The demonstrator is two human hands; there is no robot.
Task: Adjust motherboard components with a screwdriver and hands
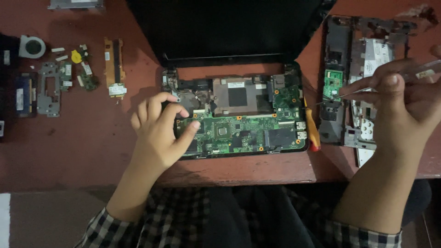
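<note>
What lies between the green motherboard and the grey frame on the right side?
In the head view, an orange-handled tool lies on the table between the motherboard and the grey frame.

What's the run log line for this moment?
left hand: resting on green motherboard | right hand: gripping screwdriver | spare orange screwdriver: beside laptop base

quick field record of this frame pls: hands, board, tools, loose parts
left hand: resting on left edge of the green motherboard, thumb on board
right hand: holds a thin screwdriver, tip pointing left
laptop base: open, board exposed, lid tilted back
orange-handled tool: lying beside base's right edge
removed cover: right of base
loose parts: fan, bracket, left on table
</note>
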